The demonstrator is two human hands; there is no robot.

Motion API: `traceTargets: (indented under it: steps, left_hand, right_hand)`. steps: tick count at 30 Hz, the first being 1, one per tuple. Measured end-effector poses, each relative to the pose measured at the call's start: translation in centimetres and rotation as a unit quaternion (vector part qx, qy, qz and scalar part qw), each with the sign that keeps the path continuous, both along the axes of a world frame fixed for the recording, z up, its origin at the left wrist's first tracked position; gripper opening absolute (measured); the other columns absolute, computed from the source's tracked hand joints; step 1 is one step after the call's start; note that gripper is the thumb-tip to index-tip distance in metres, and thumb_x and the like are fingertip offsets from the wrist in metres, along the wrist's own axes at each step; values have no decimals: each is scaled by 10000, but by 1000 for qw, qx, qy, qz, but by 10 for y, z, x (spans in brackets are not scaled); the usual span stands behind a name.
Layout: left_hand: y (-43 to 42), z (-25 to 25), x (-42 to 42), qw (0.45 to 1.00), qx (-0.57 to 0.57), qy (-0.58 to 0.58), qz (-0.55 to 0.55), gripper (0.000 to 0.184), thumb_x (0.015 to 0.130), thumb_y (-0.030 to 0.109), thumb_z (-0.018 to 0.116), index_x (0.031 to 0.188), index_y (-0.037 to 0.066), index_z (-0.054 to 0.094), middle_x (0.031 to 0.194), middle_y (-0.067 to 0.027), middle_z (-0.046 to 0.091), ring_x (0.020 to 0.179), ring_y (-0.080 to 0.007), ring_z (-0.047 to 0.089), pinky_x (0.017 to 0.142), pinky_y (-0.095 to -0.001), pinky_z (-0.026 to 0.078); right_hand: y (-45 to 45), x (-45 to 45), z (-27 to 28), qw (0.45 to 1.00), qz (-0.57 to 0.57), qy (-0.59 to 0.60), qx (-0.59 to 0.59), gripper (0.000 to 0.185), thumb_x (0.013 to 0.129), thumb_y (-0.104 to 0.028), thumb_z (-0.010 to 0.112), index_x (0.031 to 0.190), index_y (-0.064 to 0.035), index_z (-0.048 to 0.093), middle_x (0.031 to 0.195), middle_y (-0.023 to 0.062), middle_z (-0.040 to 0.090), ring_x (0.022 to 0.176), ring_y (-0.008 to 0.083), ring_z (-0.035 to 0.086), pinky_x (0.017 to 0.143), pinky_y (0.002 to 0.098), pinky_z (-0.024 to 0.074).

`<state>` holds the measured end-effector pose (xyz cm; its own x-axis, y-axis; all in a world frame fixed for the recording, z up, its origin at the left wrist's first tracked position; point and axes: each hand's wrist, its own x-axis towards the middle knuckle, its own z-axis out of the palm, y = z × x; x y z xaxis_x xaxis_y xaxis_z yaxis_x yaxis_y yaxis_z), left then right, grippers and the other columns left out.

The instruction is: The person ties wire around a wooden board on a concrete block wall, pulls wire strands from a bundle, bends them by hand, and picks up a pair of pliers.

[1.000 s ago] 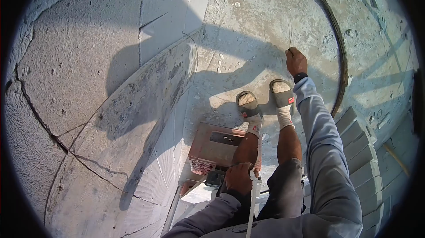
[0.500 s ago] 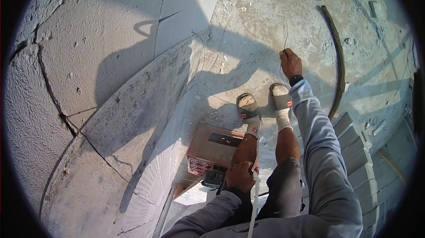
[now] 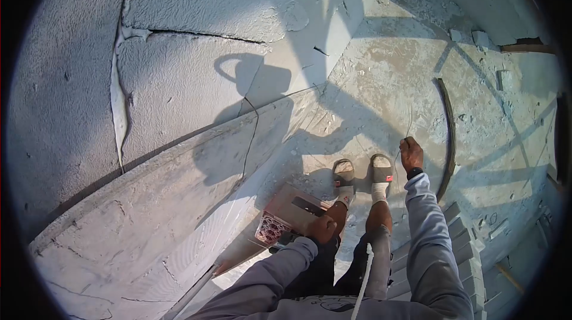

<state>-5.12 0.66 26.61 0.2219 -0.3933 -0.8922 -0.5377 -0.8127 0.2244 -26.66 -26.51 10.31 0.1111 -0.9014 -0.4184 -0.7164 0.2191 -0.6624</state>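
Note:
My right hand point(image 3: 411, 154) is closed, its fingers pinched on a thin wire point(image 3: 410, 122) that sticks up past them over the dusty floor. Beside my left shin, above a reddish box point(image 3: 290, 205), is my left hand point(image 3: 322, 229). Its fingers are curled, and whatever they may hold is hidden. To the left, a long worn board point(image 3: 179, 183) with a curved edge leans against the wall. A dark wire point(image 3: 255, 135) loops over that board's upper edge.
A dark curved strip point(image 3: 448, 141) lies on the floor to the right. Stacked pale blocks point(image 3: 468, 254) stand beside my right leg. A white cord point(image 3: 363, 281) hangs from my top. The block wall point(image 3: 190, 70) has cracks and a filled joint.
My view has swung, showing more of the left wall. My right hand, still pinching the wire, has drawn back closer to my feet. My left hand has shifted forward beside the shin.

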Motion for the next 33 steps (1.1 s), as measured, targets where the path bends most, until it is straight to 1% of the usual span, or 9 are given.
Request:
traceTargets:
  steps: [2, 4, 11, 14, 17, 22, 23, 28, 33]
  left_hand:
    - [-15, 17, 10, 1000, -10, -13, -17, 335, 834, 380, 587, 997, 97, 661, 967, -149, 671, 911, -344, 634, 811, -433, 491]
    - [-21, 29, 18, 999, -32, -41, -5, 343, 832, 381, 582, 1001, 93, 662, 975, -152, 672, 916, -338, 637, 814, -428, 492]
    - [-96, 124, 30, 993, -96, -30, 60, 387, 849, 392, 566, 1062, 80, 647, 988, -156, 671, 934, -309, 642, 835, -390, 487]
    - [-128, 171, 8, 953, -288, -10, 99, 426, 880, 397, 550, 1142, 66, 605, 1040, -173, 650, 966, -303, 627, 850, -375, 479]
    - [-171, 220, -14, 915, -377, 10, 146, 427, 915, 345, 555, 1211, 37, 549, 1101, -182, 623, 999, -278, 614, 862, -356, 475]
    - [-220, 320, -25, 848, -498, 5, 182, 360, 932, 305, 550, 1161, 31, 596, 1028, -146, 664, 950, -221, 638, 831, -325, 489]
    - [-221, 333, -21, 849, -489, 20, 197, 351, 936, 307, 545, 1142, 30, 611, 1002, -137, 675, 932, -209, 644, 820, -318, 492]
    - [-197, 382, -9, 832, -515, 24, 206, 343, 950, 310, 525, 1077, 18, 653, 939, -104, 697, 874, -170, 653, 787, -288, 497]
    - [-156, 382, 6, 779, -565, 54, 266, 391, 950, 358, 526, 1033, 4, 668, 911, -94, 691, 849, -172, 651, 773, -287, 490]
  right_hand:
    - [-14, -16, 27, 1000, -16, -22, 4, 261, 888, -257, 534, 802, -14, 568, 690, 155, 621, 645, 292, 614, 631, 371, 473]
    - [-34, -30, 63, 1000, -18, -23, -9, 222, 888, -220, 542, 802, -17, 559, 732, 203, 625, 726, 399, 614, 650, 434, 470]
    - [-79, -28, 218, 991, -30, -121, -53, 274, 900, -254, 530, 781, -10, 571, 670, 126, 621, 640, 245, 618, 619, 341, 475]
    - [-73, -1, 262, 973, 6, -217, -81, 242, 917, -221, 550, 798, -12, 572, 700, 114, 635, 653, 229, 618, 630, 325, 478]
    - [-55, 36, 357, 963, 100, -233, -89, 209, 905, -218, 574, 815, -29, 578, 696, 134, 608, 656, 275, 610, 613, 346, 467]
    - [-11, 70, 422, 919, 222, -281, -163, 182, 902, -207, 573, 820, -45, 583, 736, 171, 561, 712, 406, 555, 605, 432, 442]
    - [-4, 71, 428, 914, 256, -263, -174, 136, 894, -155, 606, 886, -19, 604, 761, 143, 610, 678, 295, 597, 627, 349, 467]
    - [11, 75, 477, 907, 281, -289, -121, 171, 909, -178, 595, 860, -14, 592, 736, 136, 598, 655, 261, 587, 615, 346, 458]
    - [20, 72, 494, 896, 298, -324, -49, 190, 938, -196, 570, 870, -20, 591, 700, 67, 592, 635, 162, 567, 597, 315, 455]
